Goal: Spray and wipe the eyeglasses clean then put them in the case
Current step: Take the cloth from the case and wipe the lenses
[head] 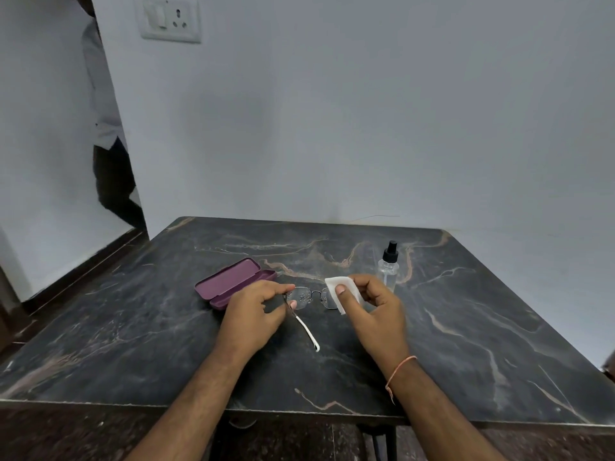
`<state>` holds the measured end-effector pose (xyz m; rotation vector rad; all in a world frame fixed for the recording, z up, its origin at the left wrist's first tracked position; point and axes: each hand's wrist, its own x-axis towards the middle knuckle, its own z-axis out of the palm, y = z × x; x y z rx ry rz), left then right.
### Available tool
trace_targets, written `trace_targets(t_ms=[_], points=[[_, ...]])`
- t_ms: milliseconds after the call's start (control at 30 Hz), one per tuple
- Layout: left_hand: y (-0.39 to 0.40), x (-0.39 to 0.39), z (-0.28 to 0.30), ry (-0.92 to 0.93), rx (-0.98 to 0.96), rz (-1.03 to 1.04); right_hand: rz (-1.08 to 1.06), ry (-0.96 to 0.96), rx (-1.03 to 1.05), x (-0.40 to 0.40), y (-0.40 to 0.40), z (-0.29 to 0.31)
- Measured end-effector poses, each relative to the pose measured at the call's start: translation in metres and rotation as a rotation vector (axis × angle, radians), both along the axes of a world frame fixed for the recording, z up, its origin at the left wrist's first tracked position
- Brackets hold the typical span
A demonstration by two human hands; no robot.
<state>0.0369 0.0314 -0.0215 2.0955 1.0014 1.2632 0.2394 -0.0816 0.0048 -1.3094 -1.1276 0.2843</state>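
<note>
Eyeglasses (307,298): held above the table (133,327), droplets on one lens
Left hand (256,311): fingers pinching the frame's corner
Right hand (372,307): thumb pressing the white cloth (342,291) on the other lens
Case (229,282): open, behind left hand
Spray bottle (387,266): upright, behind right hand

We reach both bare forearms forward, wrists apart; our left hand (256,309) curls palm-down, thumb and forefinger closed in a fine pinch grip; our right hand (372,307) turns thumb-up, fingers folded, thumb pressed flat in its grip.
</note>
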Motion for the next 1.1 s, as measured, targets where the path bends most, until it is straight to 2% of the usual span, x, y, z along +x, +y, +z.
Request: trace_targets(t_ms=[133, 233, 367, 467, 567, 700, 867, 1100], points=[[-0.001, 0.001, 0.003, -0.032, 0.042, 0.03, -0.039, -0.111, -0.049, 0.0, -0.006, 0.001], [0.0, 0.002, 0.005, -0.064, 0.044, 0.029, -0.08, -0.234, -0.161, 0.005, -0.007, 0.007], [0.0, 0.002, 0.003, -0.066, 0.048, -0.011, -0.215, -0.651, -0.404, 0.005, -0.008, 0.034], [0.002, 0.002, 0.001, -0.068, 0.045, -0.013, -0.342, -0.943, -0.439, -0.011, -0.007, 0.056], [0.003, 0.002, -0.001, -0.05, 0.064, -0.009, -0.364, -1.169, -0.538, -0.037, -0.008, 0.063], [0.002, 0.0, -0.001, -0.061, 0.077, -0.008, -0.337, -1.223, -0.691, -0.065, -0.007, 0.065], [0.001, -0.001, 0.0, -0.09, 0.094, 0.003, -0.294, -1.26, -0.847, -0.061, -0.004, 0.074], [-0.012, 0.002, 0.008, -0.106, 0.172, -0.001, -0.286, -1.285, -0.928, -0.048, 0.004, 0.095]])
